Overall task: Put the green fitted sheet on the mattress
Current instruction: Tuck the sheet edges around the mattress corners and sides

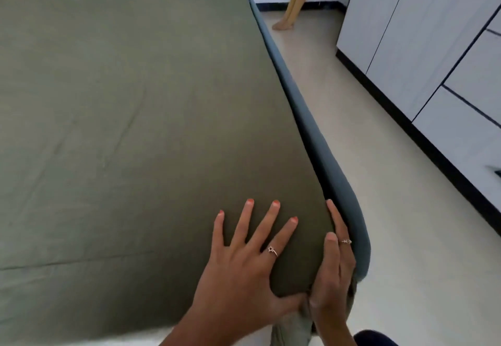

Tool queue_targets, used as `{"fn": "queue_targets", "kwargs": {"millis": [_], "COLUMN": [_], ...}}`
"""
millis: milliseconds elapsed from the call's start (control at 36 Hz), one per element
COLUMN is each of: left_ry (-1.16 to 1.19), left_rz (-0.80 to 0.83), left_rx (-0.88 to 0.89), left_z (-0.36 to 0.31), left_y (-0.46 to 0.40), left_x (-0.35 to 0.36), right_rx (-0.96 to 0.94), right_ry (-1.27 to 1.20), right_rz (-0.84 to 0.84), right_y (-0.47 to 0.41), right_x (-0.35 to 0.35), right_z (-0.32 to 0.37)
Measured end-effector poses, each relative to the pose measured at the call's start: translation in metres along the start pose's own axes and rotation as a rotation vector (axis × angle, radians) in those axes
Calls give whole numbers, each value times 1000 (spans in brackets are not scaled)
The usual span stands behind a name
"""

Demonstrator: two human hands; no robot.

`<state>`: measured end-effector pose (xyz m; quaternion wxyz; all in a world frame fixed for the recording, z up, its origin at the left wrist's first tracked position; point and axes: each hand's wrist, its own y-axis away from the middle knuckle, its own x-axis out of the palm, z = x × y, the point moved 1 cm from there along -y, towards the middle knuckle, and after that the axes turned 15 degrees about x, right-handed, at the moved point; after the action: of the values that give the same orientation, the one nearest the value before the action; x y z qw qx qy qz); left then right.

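The green fitted sheet [130, 117] is stretched flat over the top of the mattress and reaches its far corners. My left hand [244, 264] lies flat with spread fingers on the sheet at the near right corner. My right hand [334, 272] presses with straight fingers against the side of that corner, between the mattress and the bed frame. A bunch of loose sheet fabric [295, 326] hangs below the corner between my hands. White mattress [151, 339] shows under the sheet's near edge.
A blue-grey padded bed frame [320, 139] runs along the right side of the mattress. Beige floor [379, 183] lies to the right, bounded by white cabinets [423, 47] with a black plinth. A wooden stand [292, 6] is by the far wall.
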<state>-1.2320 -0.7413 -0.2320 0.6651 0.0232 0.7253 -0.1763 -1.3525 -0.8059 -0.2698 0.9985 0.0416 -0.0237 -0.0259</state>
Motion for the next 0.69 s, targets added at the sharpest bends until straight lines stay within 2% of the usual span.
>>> {"fn": "queue_targets", "kwargs": {"millis": [139,250,389,500,583,694], "left_ry": [-78,-69,-5,-12,-6,-19], "left_rz": [-81,-108,-48,-58,-138,-431], "left_rx": [33,3,-29,-16,-15,51], "left_z": [1,1,0,-3,-6,-26], "left_y": [1,5,5,6,8,25], "left_x": [6,11,3,2,4,1], "right_rx": [-139,-105,-50,-29,-87,-114], "right_ry": [-51,-63,172,348,396,433], "right_rz": [-24,19,57,180,223,24], "right_y": [-5,-3,12,35,52,68], "right_x": [0,-3,-21,-54,-78,-88], "right_z": [-16,-30,-39,-54,-68,-74]}}
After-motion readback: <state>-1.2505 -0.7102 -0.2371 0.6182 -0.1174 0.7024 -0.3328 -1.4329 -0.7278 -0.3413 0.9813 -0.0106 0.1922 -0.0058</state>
